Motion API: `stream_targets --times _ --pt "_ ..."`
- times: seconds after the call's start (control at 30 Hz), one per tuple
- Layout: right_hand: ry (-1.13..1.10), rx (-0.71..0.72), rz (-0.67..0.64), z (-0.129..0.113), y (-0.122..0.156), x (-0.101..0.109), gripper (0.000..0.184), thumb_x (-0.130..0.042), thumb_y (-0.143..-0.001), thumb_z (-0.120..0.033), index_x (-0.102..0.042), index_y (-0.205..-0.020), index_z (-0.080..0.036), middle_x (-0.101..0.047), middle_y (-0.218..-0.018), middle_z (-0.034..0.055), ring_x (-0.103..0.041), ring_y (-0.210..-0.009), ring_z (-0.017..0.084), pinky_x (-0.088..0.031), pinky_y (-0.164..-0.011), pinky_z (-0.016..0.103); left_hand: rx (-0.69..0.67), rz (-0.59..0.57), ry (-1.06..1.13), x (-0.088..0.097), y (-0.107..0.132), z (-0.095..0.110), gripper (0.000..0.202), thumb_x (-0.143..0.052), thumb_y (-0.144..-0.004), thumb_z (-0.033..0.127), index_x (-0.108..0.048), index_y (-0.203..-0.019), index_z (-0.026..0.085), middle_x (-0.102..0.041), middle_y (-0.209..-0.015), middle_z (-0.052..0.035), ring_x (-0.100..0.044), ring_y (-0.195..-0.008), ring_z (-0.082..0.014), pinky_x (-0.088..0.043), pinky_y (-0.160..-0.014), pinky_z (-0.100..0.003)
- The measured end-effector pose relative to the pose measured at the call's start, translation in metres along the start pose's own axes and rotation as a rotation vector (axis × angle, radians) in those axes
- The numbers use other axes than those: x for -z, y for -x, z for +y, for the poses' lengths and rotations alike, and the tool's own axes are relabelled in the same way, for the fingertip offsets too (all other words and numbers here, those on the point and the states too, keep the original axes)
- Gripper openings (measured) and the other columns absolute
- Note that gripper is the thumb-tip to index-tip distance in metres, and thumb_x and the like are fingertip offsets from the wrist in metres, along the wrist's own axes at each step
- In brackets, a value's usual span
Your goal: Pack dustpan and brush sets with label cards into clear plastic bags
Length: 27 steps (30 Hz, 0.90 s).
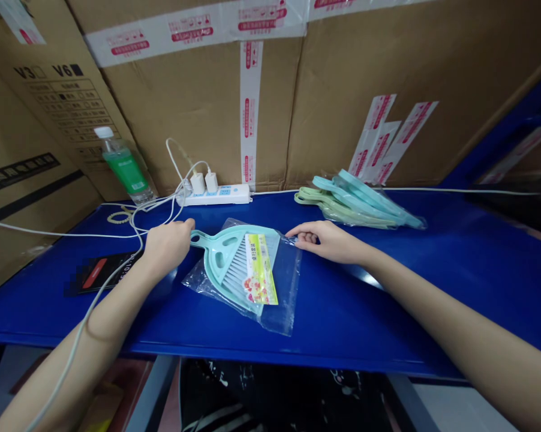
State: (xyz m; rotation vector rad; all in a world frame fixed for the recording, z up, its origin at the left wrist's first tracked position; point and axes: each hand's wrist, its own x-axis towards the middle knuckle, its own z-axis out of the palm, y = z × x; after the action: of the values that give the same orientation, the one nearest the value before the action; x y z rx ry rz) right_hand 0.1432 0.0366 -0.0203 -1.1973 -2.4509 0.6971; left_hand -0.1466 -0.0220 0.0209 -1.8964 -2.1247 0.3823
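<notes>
A light-blue dustpan [214,264] with a small white-bristled brush [237,276] lies on the blue table, partly inside a clear plastic bag [286,294]. A yellow and white printed card [260,270] sits over the bristles. My left hand [168,245] is closed at the end of the dustpan's handle, which sticks out on the left. At the bag's upper right corner, my right hand [324,240] pinches the plastic between thumb and fingers. The left fingertips are partly hidden behind the hand.
More bagged dustpan sets [360,201], green and blue, lie at the back right. A white power strip [221,194] with plugged chargers stands by the cardboard boxes [198,108]. A bottle [125,168], a beaded bracelet [119,216], a phone [106,271] and a white cable [95,300] are on the left.
</notes>
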Motion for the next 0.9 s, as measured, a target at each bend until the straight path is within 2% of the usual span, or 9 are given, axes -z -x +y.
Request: stream_targets --times 0.27,0.47,0.57,0.67,0.77,0.83,0.9 --pt "0.001 0.003 -0.059 -0.004 0.002 0.005 0.033 -0.048 -0.080 -0.025 -0.067 -0.105 -0.013 -0.058 -0.067 0.0005 -0.049 -0.057 0.013 -0.040 -0.056 0.027 -0.008 0.021 -0.007 -0.002 0.000 0.001 0.035 -0.027 -0.091 0.018 -0.058 -0.108 0.016 -0.072 -0.096 -0.0131 -0.069 -0.089 -0.0308 -0.049 -0.066 -0.034" --pt "-0.007 0.079 -0.083 -0.004 0.006 0.005 0.035 -0.047 -0.076 -0.019 -0.063 -0.105 -0.012 -0.052 -0.063 -0.0019 -0.047 -0.055 0.013 -0.039 -0.055 0.026 -0.057 0.120 -0.019 0.000 0.005 0.006 0.032 -0.030 -0.091 0.018 -0.058 -0.105 0.015 -0.071 -0.095 -0.0123 -0.070 -0.082 -0.0311 -0.047 -0.059 -0.033" --pt "-0.006 0.097 -0.038 -0.003 0.005 0.000 0.032 -0.049 -0.078 -0.021 -0.062 -0.105 -0.011 -0.047 -0.060 -0.0042 -0.045 -0.053 0.012 -0.037 -0.054 0.025 -0.245 0.178 0.068 -0.004 0.009 0.012 0.028 -0.034 -0.092 0.021 -0.059 -0.103 0.018 -0.071 -0.098 -0.0076 -0.070 -0.079 -0.0261 -0.046 -0.058 -0.030" --pt "0.029 0.080 0.049 -0.004 0.003 -0.007 0.026 -0.051 -0.080 -0.025 -0.063 -0.099 -0.011 -0.039 -0.055 -0.0070 -0.040 -0.049 0.011 -0.032 -0.052 0.025 -0.520 0.270 0.185 -0.011 0.015 0.019 0.027 -0.035 -0.093 0.021 -0.060 -0.103 0.018 -0.071 -0.098 -0.0054 -0.069 -0.074 -0.0216 -0.046 -0.057 -0.028" --pt "0.067 0.070 0.121 -0.006 0.000 -0.014 0.017 -0.052 -0.081 -0.023 -0.063 -0.090 -0.013 -0.036 -0.053 -0.0077 -0.036 -0.048 0.011 -0.028 -0.051 0.025 -0.813 0.360 0.364 -0.014 0.021 0.024 0.026 -0.035 -0.095 0.021 -0.061 -0.099 0.017 -0.070 -0.089 -0.0044 -0.066 -0.069 -0.0172 -0.045 -0.058 -0.026" --pt "0.082 0.080 0.142 -0.006 -0.002 -0.016 0.012 -0.052 -0.081 -0.020 -0.062 -0.083 -0.015 -0.036 -0.053 -0.0075 -0.035 -0.048 0.010 -0.027 -0.051 0.024 -0.981 0.350 0.526 -0.013 0.026 0.024 0.024 -0.038 -0.096 0.025 -0.062 -0.097 0.018 -0.069 -0.085 -0.0029 -0.064 -0.068 -0.0137 -0.044 -0.059 -0.023" --pt "0.092 0.094 0.150 -0.007 -0.003 -0.016 0.010 -0.050 -0.080 -0.018 -0.060 -0.077 -0.016 -0.036 -0.053 -0.0072 -0.035 -0.048 0.010 -0.026 -0.051 0.024 -1.102 0.279 0.648 -0.009 0.029 0.024 0.022 -0.047 -0.094 0.033 -0.063 -0.095 0.018 -0.067 -0.080 -0.0014 -0.061 -0.064 -0.0114 -0.042 -0.057 -0.021"
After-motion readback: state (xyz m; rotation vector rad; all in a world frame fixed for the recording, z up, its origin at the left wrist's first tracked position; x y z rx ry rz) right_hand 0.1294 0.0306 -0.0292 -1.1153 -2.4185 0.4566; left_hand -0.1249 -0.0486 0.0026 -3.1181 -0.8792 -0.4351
